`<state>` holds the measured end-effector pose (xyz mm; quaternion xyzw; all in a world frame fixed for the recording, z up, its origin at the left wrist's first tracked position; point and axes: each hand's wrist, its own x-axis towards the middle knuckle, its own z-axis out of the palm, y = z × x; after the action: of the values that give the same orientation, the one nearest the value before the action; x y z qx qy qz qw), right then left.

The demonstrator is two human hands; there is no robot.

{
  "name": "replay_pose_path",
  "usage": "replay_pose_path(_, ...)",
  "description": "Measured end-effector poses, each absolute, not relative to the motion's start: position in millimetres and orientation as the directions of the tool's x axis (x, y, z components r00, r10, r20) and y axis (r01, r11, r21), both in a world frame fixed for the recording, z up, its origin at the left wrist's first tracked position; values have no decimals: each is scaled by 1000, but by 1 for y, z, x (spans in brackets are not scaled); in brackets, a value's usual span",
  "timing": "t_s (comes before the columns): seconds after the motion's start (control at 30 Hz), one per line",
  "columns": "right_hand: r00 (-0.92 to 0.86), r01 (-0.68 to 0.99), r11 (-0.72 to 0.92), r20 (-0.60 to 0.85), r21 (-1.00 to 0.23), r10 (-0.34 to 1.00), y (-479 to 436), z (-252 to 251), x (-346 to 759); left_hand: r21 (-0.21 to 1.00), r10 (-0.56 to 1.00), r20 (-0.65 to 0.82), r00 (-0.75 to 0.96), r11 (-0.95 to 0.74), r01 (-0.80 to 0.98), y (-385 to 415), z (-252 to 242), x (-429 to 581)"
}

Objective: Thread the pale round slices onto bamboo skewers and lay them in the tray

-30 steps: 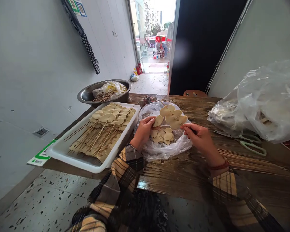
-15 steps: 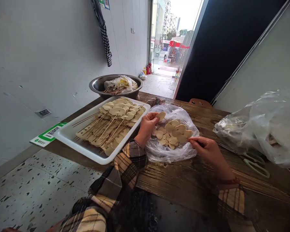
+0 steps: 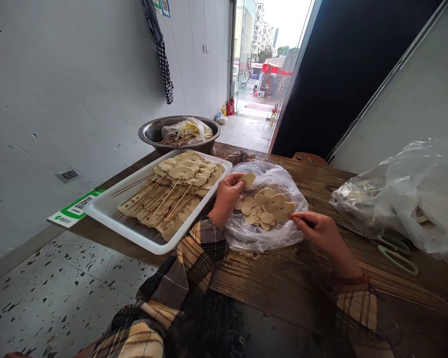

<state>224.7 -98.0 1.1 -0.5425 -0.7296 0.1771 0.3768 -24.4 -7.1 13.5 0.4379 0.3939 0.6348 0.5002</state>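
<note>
My left hand (image 3: 227, 195) pinches one thin, pale tan oval slice (image 3: 249, 179) above a clear plastic bag. My right hand (image 3: 315, 229) is closed on the near end of a skewer, most of which is hidden. Several of the same slices (image 3: 274, 203) are threaded along it, and its thin tip points toward the slice in my left hand. Below, loose slices (image 3: 259, 217) lie in the opened plastic bag (image 3: 261, 241). What food the slices are, I cannot tell.
Left of the bag, a white tray (image 3: 125, 237) holds piled skewers of slices (image 3: 171, 191). Behind it stands a metal basin (image 3: 149, 132) with bagged skewers. Green-handled scissors (image 3: 397, 256) and a bulky plastic bag (image 3: 414, 199) lie right on the wooden table (image 3: 261, 276).
The hands, the slice and the loaded skewer hold nearly the same positions. Only a slight shift of the camera view shows.
</note>
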Motion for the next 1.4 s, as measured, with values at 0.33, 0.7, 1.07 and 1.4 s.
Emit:
replay_pose_path(0.33,-117,674,333,350,-659,929,-96,-1,224,951,968,237,-88,-249,-181,-6,9,-25)
replay_pose_path(0.7,-118,674,342,362,-655,925,-96,0,219,965,968,245,-55,-249,-85,-10,8,-20)
replay_pose_path(1.07,-120,670,363,388,-648,914,-99,2,220,911,996,93,-11,-90,-402,-7,9,-25)
replay_pose_path(1.4,-108,660,360,391,-660,914,-99,3,219,820,995,-3,95,57,-570,-7,10,-26)
